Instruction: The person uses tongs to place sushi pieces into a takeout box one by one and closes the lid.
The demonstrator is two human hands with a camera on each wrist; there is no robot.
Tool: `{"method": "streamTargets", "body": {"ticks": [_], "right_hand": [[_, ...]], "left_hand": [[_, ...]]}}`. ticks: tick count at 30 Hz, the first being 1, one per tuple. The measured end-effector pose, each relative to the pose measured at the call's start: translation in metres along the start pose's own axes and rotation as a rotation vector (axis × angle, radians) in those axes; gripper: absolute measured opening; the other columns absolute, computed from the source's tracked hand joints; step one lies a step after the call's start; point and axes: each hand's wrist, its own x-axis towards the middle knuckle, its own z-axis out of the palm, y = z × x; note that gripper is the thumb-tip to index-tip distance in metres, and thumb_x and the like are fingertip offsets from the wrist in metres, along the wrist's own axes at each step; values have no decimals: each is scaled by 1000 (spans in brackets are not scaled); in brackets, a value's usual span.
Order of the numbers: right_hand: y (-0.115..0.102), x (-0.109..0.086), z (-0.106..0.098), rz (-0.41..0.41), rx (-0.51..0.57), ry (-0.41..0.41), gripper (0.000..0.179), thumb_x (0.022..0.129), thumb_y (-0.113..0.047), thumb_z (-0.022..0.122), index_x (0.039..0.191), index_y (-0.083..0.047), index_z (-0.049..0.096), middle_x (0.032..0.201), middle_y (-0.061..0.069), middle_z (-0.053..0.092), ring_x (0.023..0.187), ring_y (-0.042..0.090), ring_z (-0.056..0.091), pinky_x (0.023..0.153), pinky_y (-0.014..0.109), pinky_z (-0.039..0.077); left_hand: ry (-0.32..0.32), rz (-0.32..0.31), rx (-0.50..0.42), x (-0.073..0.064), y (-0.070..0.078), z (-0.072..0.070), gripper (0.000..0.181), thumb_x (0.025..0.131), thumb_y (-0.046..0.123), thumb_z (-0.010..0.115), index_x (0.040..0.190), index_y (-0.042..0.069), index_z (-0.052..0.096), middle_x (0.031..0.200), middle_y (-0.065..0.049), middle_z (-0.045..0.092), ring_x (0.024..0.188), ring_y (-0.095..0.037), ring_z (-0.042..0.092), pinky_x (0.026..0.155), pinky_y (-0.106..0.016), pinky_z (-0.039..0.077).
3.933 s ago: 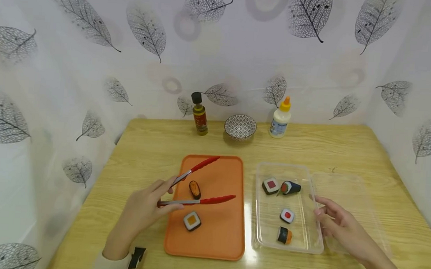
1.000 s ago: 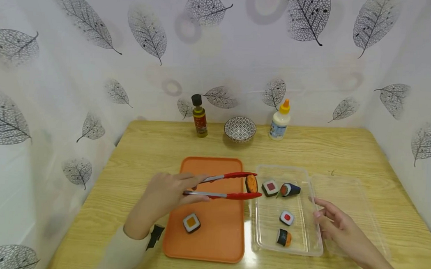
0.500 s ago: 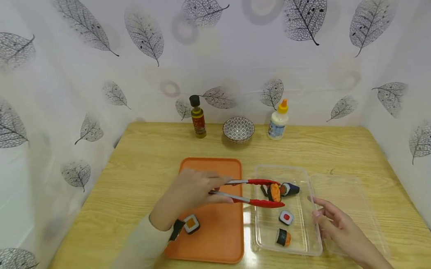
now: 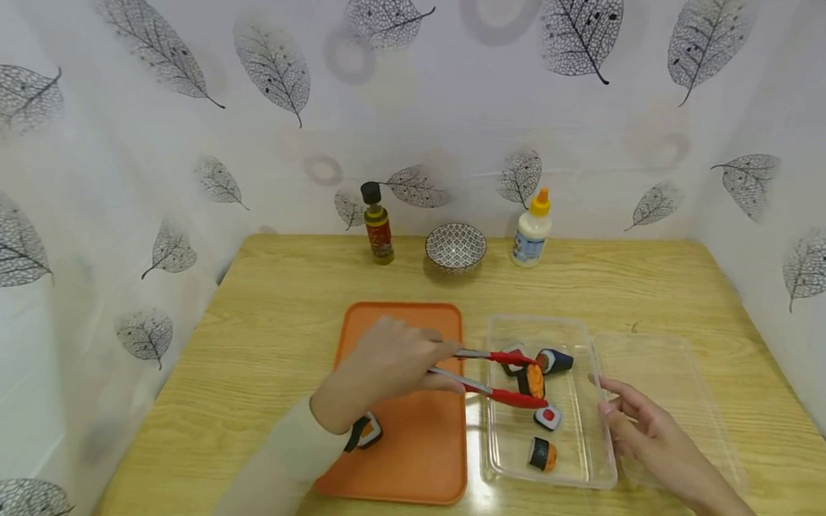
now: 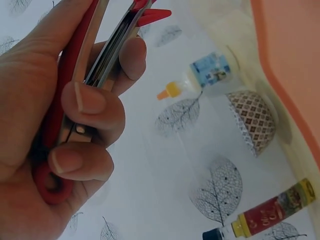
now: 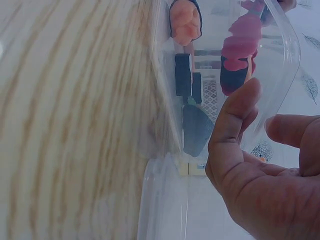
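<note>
My left hand point(image 4: 392, 359) grips metal tongs point(image 4: 518, 398) with red tips and reaches over the clear plastic container point(image 4: 548, 481). Between the tong tips is an orange-topped sushi piece point(image 4: 536, 381), low inside the container. Around it lie a dark cone-shaped hand roll point(image 4: 557, 361), a square roll with a red centre point(image 4: 548, 417) and an orange-and-black piece point(image 4: 543, 454). Another square roll point(image 4: 515, 349) is partly hidden behind the tongs. My right hand point(image 4: 647, 434) pinches the container's right wall between thumb and fingers, as the right wrist view also shows.
An orange tray point(image 4: 421, 479) lies to the left, bearing a square sushi roll point(image 4: 372, 431) partly covered by the left wrist. A clear lid point(image 4: 652, 351) lies right of the container. Behind stand an oil bottle point(image 4: 379, 236), a patterned bowl point(image 4: 455, 247) and a white squeeze bottle point(image 4: 530, 237).
The left hand's tongs have closed around the orange-topped sushi on the tray, carried it right and lowered it into the container. The right hand has stayed at the container's wall.
</note>
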Motion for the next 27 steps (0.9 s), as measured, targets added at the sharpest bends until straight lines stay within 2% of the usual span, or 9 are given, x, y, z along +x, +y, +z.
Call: {"method": "streamTargets", "body": {"ticks": [6,12,20,23,27], "right_hand": [[0,0,-1,1,-11,3,54,115,-17,43,160,8,26,112,9,59,96,8,63,74,33,62],[1,0,0,3,-24,3,54,115,-16,43,160,9,26,113,8,59,96,7,64,74,32,62],[3,0,1,-15,-23,6,53,114,-13,43,159,9,27,113,3,60,96,7,65,73,32,62],[4,0,1,-19,-28,9,53,114,-13,43,159,9,27,114,1,61,97,6,64,73,31,61],[3,0,0,-17,-29,7,52,114,-14,43,159,8,27,113,3,61,95,7,64,73,31,61]], "left_hand": [[-122,17,27,9,6,-3,50,88,74,64,106,30,79,71,15,66,48,-2,34,46,-21,13],[-239,-21,35,19,12,-9,45,88,74,66,90,30,74,64,15,58,47,-4,34,46,-23,14],[-340,-41,56,34,18,-12,47,87,77,64,81,31,70,58,13,36,51,-6,28,46,-25,16],[-371,-51,64,37,19,-14,48,87,78,63,81,31,69,58,12,34,51,-7,28,46,-26,17],[-382,-62,60,38,20,-14,46,87,78,64,83,32,71,58,12,35,51,-7,31,45,-26,19]]}}
